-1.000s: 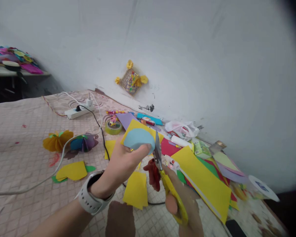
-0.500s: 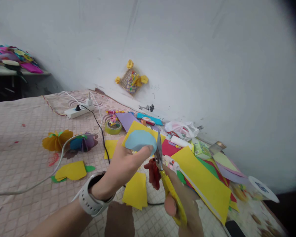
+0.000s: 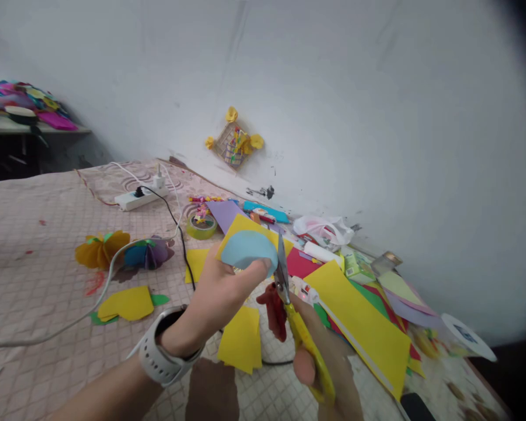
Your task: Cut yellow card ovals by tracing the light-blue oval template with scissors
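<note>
My left hand (image 3: 228, 283) pinches a light blue rounded paper piece (image 3: 248, 248) on top of a yellow paper sheet (image 3: 241, 223), with the thumb pressing on the blue piece. In my right hand (image 3: 322, 351) is a pair of yellow-handled scissors (image 3: 309, 345), its metal blades pointing up at the right edge of both papers. The blades look nearly closed against the sheet. Below them lies a dark red crumpled piece (image 3: 275, 313), partly behind the scissors. Several yellow paper pieces (image 3: 241, 339) rest on the table under my hands.
A white power strip (image 3: 140, 197) with a black cord and a white cable (image 3: 109, 278) crosses the left side. Folded paper balls (image 3: 103, 248), cut yellow pieces (image 3: 129, 303) and a tape roll (image 3: 201, 227) sit there. Rightward are a glue gun (image 3: 304, 289), coloured sheets (image 3: 359, 327) and a plastic bag (image 3: 324, 228).
Hardly anything differs. The scissors and my right hand have shifted very slightly; my left hand keeps the same grip on the papers.
</note>
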### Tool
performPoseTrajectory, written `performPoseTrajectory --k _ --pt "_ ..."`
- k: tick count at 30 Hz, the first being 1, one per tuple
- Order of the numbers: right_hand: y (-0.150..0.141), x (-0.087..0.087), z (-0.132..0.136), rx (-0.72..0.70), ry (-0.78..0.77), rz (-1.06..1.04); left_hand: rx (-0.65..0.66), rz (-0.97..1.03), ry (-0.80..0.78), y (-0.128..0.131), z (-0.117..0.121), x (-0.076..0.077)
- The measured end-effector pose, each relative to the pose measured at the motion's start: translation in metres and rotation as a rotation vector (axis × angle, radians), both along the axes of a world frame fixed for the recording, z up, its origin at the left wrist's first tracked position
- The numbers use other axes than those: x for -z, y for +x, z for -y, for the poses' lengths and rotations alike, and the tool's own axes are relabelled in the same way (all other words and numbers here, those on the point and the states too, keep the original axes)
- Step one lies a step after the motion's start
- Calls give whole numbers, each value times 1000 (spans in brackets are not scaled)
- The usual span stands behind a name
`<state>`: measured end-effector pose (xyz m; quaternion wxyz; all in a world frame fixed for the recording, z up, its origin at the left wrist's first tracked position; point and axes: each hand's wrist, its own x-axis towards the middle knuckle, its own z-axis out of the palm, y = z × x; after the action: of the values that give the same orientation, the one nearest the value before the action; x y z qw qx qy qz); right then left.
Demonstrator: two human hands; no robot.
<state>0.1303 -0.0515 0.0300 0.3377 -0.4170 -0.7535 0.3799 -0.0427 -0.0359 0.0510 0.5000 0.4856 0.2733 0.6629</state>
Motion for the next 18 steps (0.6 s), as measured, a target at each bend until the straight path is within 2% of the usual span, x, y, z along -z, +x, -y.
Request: performPoseTrajectory --k 2,5,11,18 --pt "-1 2 7 -62 -34 -60 -1 -3 3 0 0 0" --pt "-1 3 9 -74 -25 -108 4 -6 8 0 0 0" --pt "-4 7 10 -21 -41 -140 10 -2 11 0 0 1" --pt "-8 -1 19 51 -87 -126 6 -23 -2 -1 1 -1"
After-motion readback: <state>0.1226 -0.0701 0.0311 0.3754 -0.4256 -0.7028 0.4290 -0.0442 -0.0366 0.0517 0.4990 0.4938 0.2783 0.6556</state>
